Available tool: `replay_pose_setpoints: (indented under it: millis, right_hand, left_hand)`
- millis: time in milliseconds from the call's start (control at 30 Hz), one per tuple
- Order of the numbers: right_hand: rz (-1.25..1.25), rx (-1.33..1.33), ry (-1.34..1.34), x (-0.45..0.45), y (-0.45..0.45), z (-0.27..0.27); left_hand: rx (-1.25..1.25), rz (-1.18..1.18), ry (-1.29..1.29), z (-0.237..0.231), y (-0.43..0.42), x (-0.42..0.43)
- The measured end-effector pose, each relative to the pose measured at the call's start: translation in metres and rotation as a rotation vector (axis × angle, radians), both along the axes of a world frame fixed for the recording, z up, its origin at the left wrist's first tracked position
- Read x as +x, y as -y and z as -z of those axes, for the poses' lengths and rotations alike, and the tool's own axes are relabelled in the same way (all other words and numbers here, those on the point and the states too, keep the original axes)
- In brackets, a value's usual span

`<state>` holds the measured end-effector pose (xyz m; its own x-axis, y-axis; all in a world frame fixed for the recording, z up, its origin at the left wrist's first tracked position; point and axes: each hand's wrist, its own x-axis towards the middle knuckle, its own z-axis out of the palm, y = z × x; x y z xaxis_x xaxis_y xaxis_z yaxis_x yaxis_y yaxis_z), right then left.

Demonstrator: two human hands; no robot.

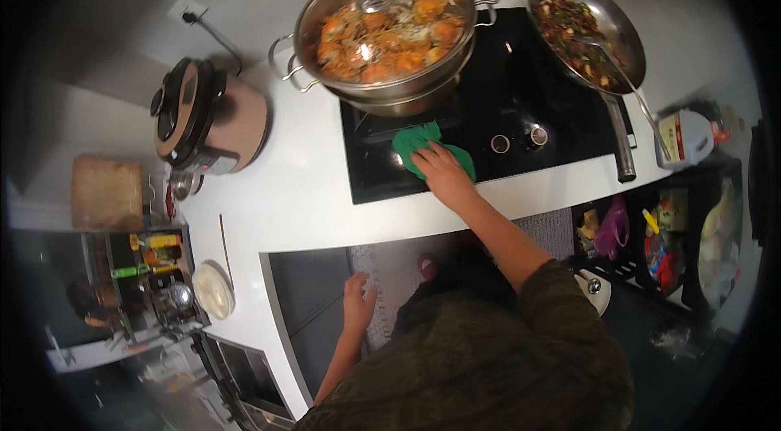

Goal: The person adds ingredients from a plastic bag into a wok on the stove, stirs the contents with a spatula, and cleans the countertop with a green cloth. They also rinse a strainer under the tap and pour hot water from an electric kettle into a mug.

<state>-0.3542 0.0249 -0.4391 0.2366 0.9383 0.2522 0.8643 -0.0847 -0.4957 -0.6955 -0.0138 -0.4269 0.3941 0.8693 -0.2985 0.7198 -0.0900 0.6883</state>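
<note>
My right hand presses a green cloth against the front left part of the black glass cooktop. Just behind the cloth stands a stacked steel steamer pot under a glass lid, with orange food showing through. Two round control knobs are to the right of the cloth. A steel wok holds dark stir-fried food and a long-handled metal utensil, its handle reaching over the counter. My left hand hangs below the counter's front edge, fingers apart, holding nothing.
On the white counter, an electric pressure cooker stands at the left, plugged into the wall. A chopstick and a round pale container lie nearer me. A plastic jug stands at the right, above a rack of bags.
</note>
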Motion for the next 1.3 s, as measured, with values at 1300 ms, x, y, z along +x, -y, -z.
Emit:
replay_pose_setpoints:
  millis: [1300]
  right_hand:
    - [0.663, 0.307, -0.052, 0.314, -0.155, 0.055]
  left_hand:
    - [-0.076, 0.285, -0.246, -0.030, 0.008, 0.103]
